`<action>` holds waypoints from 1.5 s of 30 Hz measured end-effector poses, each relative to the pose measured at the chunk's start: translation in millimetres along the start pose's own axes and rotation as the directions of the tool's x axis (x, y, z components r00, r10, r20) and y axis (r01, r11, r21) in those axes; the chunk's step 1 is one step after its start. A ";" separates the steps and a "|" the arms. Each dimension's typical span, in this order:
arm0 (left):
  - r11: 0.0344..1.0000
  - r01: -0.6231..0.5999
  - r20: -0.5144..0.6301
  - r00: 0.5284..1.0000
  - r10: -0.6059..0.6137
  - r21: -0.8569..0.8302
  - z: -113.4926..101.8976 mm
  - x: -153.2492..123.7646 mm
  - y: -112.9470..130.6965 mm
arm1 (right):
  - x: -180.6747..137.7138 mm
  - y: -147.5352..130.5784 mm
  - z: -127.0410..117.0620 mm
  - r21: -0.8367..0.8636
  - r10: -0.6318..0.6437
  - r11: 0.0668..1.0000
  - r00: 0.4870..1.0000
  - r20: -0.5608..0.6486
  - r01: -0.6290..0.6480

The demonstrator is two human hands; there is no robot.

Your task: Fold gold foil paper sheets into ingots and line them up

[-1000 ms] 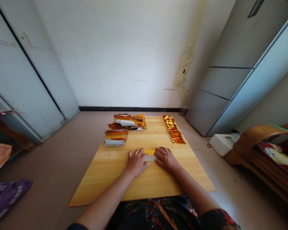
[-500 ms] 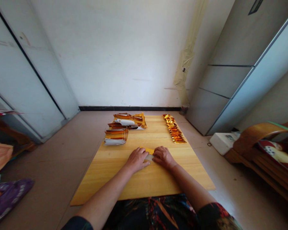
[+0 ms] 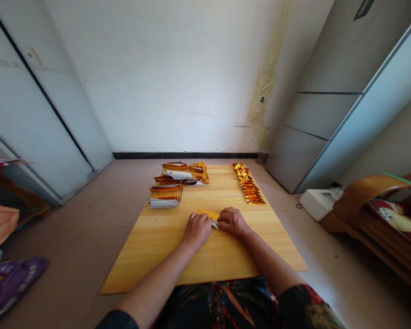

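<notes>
A small sheet of gold paper (image 3: 208, 214) with a whitish underside lies on the wooden board, partly covered by my fingers. My left hand (image 3: 197, 230) is closed on its left part, fingers curled. From the other side my right hand (image 3: 235, 223) pinches the paper, its thumb close to my left fingertips. A strip of the pale underside shows between the two hands. How the paper is folded beneath my fingers is hidden.
Stacks of gold and white paper sheets (image 3: 166, 196) lie at the board's far left. A row of folded shiny gold paper pieces (image 3: 250, 187) runs along the right edge of the wooden board (image 3: 150, 256). Beyond are a wall and a refrigerator (image 3: 304, 128).
My left hand has shifted slightly right, nearer my right hand, and its thumb has drawn in. Less of the pale underside shows between the hands.
</notes>
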State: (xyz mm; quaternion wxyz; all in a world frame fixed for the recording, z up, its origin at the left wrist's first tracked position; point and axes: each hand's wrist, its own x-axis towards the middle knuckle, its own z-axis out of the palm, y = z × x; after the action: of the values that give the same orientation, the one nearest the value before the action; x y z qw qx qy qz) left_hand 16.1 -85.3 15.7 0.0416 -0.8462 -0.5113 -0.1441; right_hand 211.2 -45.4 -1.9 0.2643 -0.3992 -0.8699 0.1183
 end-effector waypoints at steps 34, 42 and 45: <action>0.957 0.234 -0.028 0.970 -0.242 -0.171 6.3 -5.9 9.0 | 9.0 -19.9 3.3 -0.033 0.255 0.966 0.967 -0.007 -0.255; 0.964 0.217 -0.036 0.974 -0.224 -0.151 8.5 -7.5 9.4 | 13.8 -21.9 8.9 -0.079 0.324 0.943 0.946 -0.024 -0.325; 0.965 0.204 -0.038 0.976 -0.213 -0.163 6.3 -8.0 10.2 | 13.2 -22.8 9.0 -0.060 0.332 0.941 0.943 -0.030 -0.334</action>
State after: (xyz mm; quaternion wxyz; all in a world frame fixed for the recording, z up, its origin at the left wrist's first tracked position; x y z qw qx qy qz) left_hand 22.8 -95.6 8.1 -0.0271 -0.7841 -0.5830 -0.2109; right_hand 184.6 -50.2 4.9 0.2358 -0.5499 -0.7908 0.1292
